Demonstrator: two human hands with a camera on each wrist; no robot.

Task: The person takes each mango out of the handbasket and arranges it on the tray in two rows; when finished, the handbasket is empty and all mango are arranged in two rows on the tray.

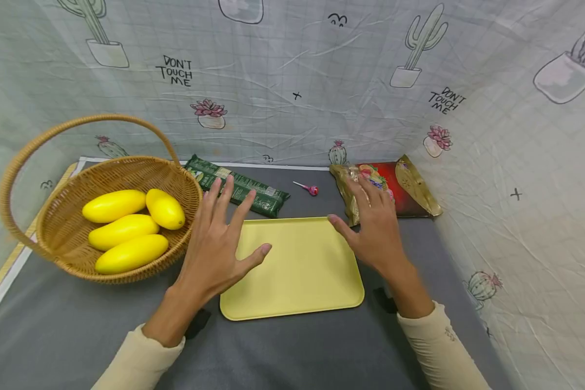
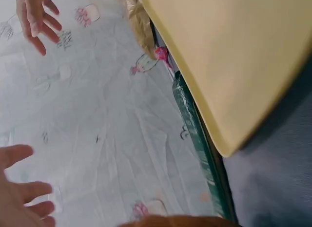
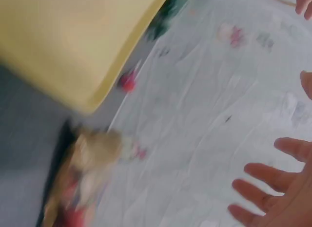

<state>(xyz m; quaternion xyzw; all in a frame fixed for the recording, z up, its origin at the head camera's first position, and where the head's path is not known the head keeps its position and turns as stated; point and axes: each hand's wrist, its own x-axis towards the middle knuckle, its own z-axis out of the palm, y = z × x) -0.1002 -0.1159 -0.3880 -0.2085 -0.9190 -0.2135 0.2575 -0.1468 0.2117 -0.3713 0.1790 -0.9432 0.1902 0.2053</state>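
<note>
Both hands hover with spread fingers and hold nothing. In the head view the left hand (image 1: 214,244) overlaps the left side of a yellow rectangular tray (image 1: 297,265), beside the basket's right rim. The right hand (image 1: 374,230) is over the tray's far right corner, its fingertips overlapping a gold and red packet (image 1: 404,187). The tray lies flat on the grey table and nothing shows on it. In the left wrist view, the left hand's fingers (image 2: 31,190) show at the lower left. The right hand's fingers (image 3: 265,180) appear at the lower right of the right wrist view.
A wicker basket (image 1: 63,262) with a tall handle stands at left, holding several yellow mango-like fruits (image 1: 131,254). Behind the tray lie a green packet (image 1: 268,201) and a pink lollipop (image 1: 313,190). A printed cloth (image 1: 273,81) hangs along the back and right.
</note>
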